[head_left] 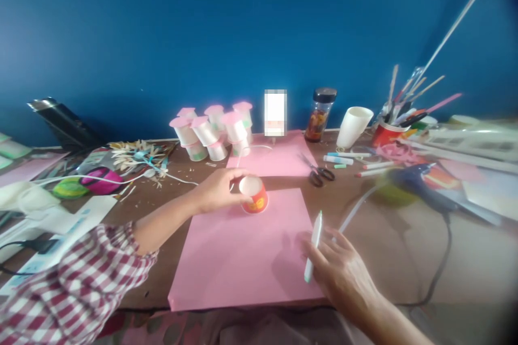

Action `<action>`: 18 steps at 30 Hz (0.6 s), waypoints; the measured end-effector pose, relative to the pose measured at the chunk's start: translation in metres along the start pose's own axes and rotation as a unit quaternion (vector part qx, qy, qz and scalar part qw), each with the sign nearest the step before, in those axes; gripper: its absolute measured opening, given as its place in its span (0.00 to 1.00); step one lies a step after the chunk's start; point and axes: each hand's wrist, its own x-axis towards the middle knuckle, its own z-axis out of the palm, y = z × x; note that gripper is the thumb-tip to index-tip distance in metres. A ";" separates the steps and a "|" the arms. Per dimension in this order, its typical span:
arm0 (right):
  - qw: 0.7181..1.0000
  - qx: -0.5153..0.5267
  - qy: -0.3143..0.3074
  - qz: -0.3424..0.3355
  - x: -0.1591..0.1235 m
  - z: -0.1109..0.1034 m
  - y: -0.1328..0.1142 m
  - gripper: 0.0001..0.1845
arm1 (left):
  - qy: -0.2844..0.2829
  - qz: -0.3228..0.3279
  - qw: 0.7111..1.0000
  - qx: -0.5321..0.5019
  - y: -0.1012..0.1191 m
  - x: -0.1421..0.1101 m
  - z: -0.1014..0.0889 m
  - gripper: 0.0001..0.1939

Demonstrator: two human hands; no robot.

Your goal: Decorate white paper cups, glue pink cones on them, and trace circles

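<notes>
My left hand (pixel 218 190) grips a small red paper cup (pixel 254 194) by its rim, the cup standing upside down near the far edge of a pink sheet of paper (pixel 238 259). My right hand (pixel 340 269) rests at the sheet's right edge and holds a white marker (pixel 313 245) between its fingers, tip pointing toward me. My left sleeve is red and white plaid.
A second pink sheet (pixel 279 159) lies behind, with black scissors (pixel 319 173) beside it. Stacked white cups with pink lids (pixel 214 132), a jar (pixel 320 114), a white cup (pixel 353 126), a red brush pot (pixel 388 132), loose markers (pixel 343 158) and a blue glue gun (pixel 416 180) with its cable surround them.
</notes>
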 end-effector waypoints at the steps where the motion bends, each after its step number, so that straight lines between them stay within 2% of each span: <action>1: 1.000 -0.002 -0.001 -0.001 0.000 0.000 0.000 0.21 | 0.004 -0.007 1.000 0.001 -0.003 -0.004 0.005 0.29; 6: 1.000 -0.005 -0.011 0.001 0.000 0.001 0.000 0.16 | 0.022 -0.021 0.999 -0.013 -0.011 -0.008 0.014 0.32; 10: 1.000 -0.003 0.000 0.003 -0.001 0.003 0.001 0.15 | 0.021 -0.021 0.999 -0.016 -0.012 -0.005 0.014 0.33; 18: 1.000 0.006 0.008 0.003 -0.002 0.005 0.002 0.16 | 0.060 -0.023 0.998 -0.008 -0.013 -0.008 0.025 0.34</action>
